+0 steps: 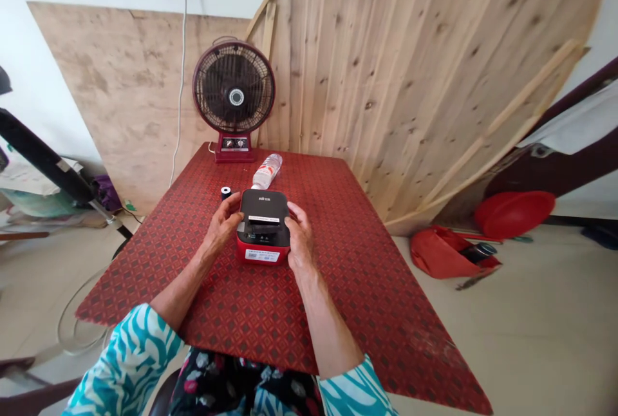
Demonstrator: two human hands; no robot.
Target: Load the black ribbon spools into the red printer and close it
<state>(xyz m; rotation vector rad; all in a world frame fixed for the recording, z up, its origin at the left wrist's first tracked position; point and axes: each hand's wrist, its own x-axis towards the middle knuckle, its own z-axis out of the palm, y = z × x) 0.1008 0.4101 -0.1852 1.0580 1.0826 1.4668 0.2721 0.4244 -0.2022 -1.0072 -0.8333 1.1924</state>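
A small red and black box-shaped device (263,226) with a slot on its black top stands on the red patterned table (367,274). My left hand (223,223) cups its left side, fingers curled against the casing. My right hand (300,234) presses against its right side, fingers wrapped along the edge. Both hands hold the device between them. Just left of the device, behind my left hand, stands a small black roll (225,193).
A clear plastic bottle (267,171) lies on its side behind the device. A dark red table fan (234,99) stands at the table's far edge, its cord running up to a wall socket. Wooden boards lean on the wall. Red basins (514,210) lie on the floor at right.
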